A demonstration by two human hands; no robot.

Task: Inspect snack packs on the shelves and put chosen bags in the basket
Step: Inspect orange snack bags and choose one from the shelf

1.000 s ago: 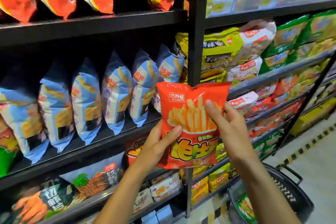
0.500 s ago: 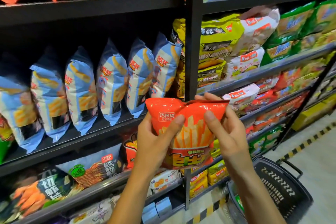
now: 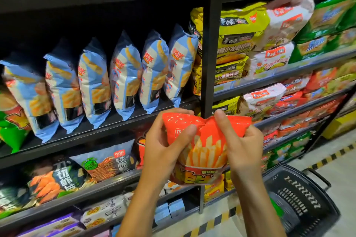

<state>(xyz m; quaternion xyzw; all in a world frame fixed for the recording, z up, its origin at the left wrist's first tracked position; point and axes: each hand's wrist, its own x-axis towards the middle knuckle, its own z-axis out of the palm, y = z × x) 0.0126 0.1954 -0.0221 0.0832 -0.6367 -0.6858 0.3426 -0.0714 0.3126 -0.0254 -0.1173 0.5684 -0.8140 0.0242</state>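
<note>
Head view shows the task partway through, by my reading: one red bag (image 3: 204, 146) printed with fries is off the shelves and under inspection, held up in front of the black upright (image 3: 211, 44) between two shelf bays, well above the basket (image 3: 300, 198). The left hand (image 3: 163, 150) grips the bag's left side, thumb across the front near the logo and fingers (image 3: 179, 111) curled over the top edge; the right hand (image 3: 242, 146) grips the right side, thumb pressed into the crumpled top seam. Both hands squeeze the upper part, so the foil is bunched there. The basket sits on the floor at lower right, handle folded out, and something green (image 3: 276, 208) shows inside it past the right forearm; I take that as an item already dropped in, though too little is visible to say what it is. What remains, as I judge it, is deciding on this bag and, if chosen, lowering it down and to the right into the basket, then carrying on along the shelves. Blue bags (image 3: 125, 75) stand in a row on the shelf above the hands, with yellow packs (image 3: 240, 31) and other stock to the right, untouched at this moment.
</note>
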